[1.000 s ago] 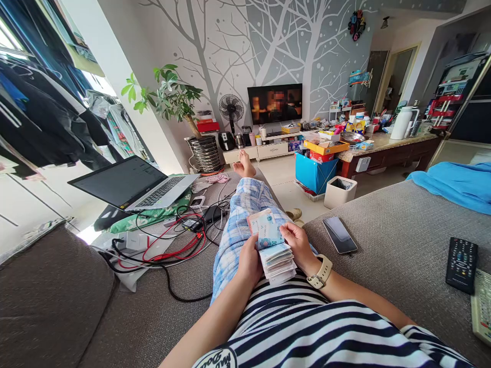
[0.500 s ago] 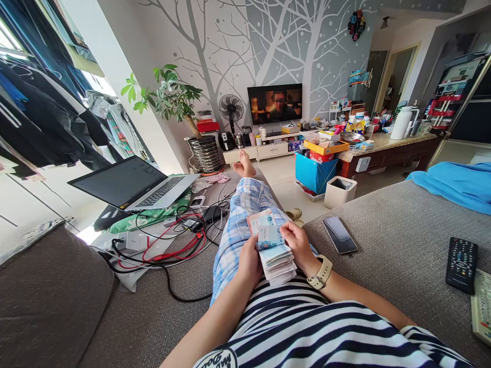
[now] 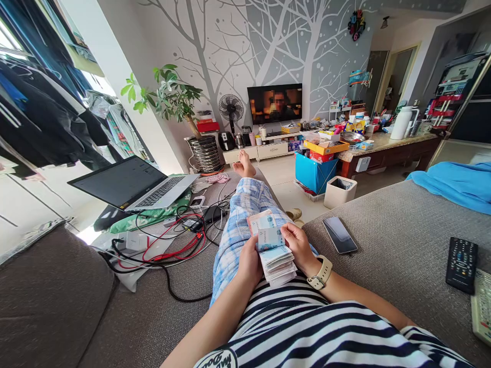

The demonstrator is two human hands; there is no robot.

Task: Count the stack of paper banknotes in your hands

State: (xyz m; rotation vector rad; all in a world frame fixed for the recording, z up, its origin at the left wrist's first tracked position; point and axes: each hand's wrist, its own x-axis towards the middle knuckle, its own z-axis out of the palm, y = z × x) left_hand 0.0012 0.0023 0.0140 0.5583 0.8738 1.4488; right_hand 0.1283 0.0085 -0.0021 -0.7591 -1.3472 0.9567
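A thick stack of banknotes rests in my lap, its upper notes bluish and folded or fanned away from me. My left hand grips the stack along its left side, thumb on top. On the other side, my right hand pinches the edge of a blue-grey note between thumb and fingers. Beyond that note, a pinkish note and others stick out over my plaid trousers. Fingers under the stack are hidden. A cream watch is on my right wrist.
On the sofa to my right lie a phone and a black remote. To the left sit an open laptop and tangled cables. A bin stands on the floor beside a blue box.
The note between my hands has shifted slightly, with a different part of its print showing. Both hands stay in nearly the same place.
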